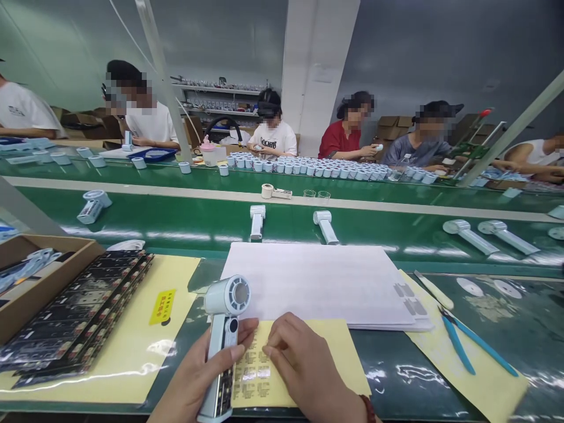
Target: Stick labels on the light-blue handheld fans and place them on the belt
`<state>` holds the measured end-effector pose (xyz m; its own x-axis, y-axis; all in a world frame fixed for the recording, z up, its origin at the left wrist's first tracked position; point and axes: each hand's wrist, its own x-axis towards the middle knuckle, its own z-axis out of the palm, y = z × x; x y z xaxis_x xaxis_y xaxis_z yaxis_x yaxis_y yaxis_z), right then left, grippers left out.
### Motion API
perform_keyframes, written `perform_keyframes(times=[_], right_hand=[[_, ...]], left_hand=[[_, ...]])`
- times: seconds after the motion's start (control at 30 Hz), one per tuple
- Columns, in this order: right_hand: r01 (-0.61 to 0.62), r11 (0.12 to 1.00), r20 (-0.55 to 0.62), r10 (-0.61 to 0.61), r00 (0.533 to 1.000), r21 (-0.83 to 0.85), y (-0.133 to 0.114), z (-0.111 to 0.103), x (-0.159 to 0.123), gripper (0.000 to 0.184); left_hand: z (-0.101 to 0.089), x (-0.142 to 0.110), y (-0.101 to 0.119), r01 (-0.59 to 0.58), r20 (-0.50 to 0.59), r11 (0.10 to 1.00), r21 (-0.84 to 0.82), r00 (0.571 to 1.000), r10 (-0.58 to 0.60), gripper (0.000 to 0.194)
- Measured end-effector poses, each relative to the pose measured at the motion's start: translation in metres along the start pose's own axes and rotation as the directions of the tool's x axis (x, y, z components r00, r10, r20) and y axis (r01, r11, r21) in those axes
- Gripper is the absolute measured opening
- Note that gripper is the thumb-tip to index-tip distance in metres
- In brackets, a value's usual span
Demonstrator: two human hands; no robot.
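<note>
My left hand is closed around the handle of a light blue handheld fan, its round head up and its open black circuit side facing right. Under both hands lies a yellow sheet of small clear printed labels. My right hand rests over that sheet, thumb and fingertips pinched together at the label rows. Whatever sits between those fingertips is too small to make out. Just beyond the hands is a stack of white paper sheets.
On the left, a cardboard box stands beside stacked black panels. Blue-handled nippers and a knife lie at right. A green conveyor belt carries several fans. Across it, co-workers sit behind rows of fan heads.
</note>
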<state>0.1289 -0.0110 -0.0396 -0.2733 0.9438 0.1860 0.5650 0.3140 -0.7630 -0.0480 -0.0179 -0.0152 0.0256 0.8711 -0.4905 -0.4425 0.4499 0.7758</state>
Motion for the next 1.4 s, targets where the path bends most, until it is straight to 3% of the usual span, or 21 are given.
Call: perform_keyframes(times=[0.07,0.13,0.3,0.37,0.47,0.57,0.77,0.87,0.97,1.3,1.4], right_hand=[[-0.05,0.984,0.008,0.05,0.999,0.171,-0.001,-0.007,0.0,0.017],[-0.074,0.973,0.015,0.073,0.997,0.221,-0.002,-0.009,0.0,0.017],[0.063,0.985,0.014,-0.062,0.998,-0.158,0.004,0.005,-0.001,0.017],[0.077,0.982,0.017,-0.075,0.997,-0.171,0.005,0.007,-0.002,0.018],[-0.014,0.989,0.046,0.007,0.999,0.145,0.001,-0.003,-0.001,0.017],[-0.122,0.887,0.073,0.1,0.992,0.444,-0.008,-0.019,0.001,0.021],[-0.117,0.804,0.096,0.075,0.993,0.583,-0.037,-0.03,0.011,0.017],[-0.097,0.821,0.133,0.026,0.991,0.563,-0.051,-0.027,0.02,0.012],[-0.084,0.869,0.144,0.015,0.989,0.487,-0.057,-0.024,0.029,0.015],[-0.04,0.932,0.172,-0.024,0.985,0.361,-0.054,-0.018,0.042,0.018],[0.025,0.958,0.135,-0.066,0.989,0.287,-0.053,-0.014,0.042,0.017]], left_hand=[[0.001,-0.001,0.001,-0.005,-0.015,1.0,-0.001,1.0,0.005,0.049],[0.002,-0.002,0.001,-0.017,-0.032,1.0,0.003,0.999,0.017,0.048],[0.001,0.0,0.001,-0.016,-0.033,1.0,0.0,0.999,0.016,0.048],[-0.001,0.003,0.0,-0.017,-0.024,1.0,-0.007,1.0,0.017,0.046],[-0.001,0.005,0.001,-0.01,-0.012,1.0,-0.006,1.0,0.01,0.045],[0.003,0.001,0.004,0.004,-0.026,1.0,0.018,1.0,-0.004,0.046],[0.014,-0.002,0.012,-0.065,-0.047,0.997,0.033,0.997,0.066,0.048],[0.015,0.006,0.014,-0.115,-0.115,0.99,-0.083,0.988,0.105,0.054],[0.015,0.013,0.014,-0.122,-0.109,0.979,-0.163,0.989,0.105,0.058],[0.017,0.022,0.018,-0.136,-0.09,0.97,-0.201,0.989,0.12,0.056],[0.017,0.023,0.02,-0.126,-0.067,0.969,-0.213,0.991,0.114,0.056]])
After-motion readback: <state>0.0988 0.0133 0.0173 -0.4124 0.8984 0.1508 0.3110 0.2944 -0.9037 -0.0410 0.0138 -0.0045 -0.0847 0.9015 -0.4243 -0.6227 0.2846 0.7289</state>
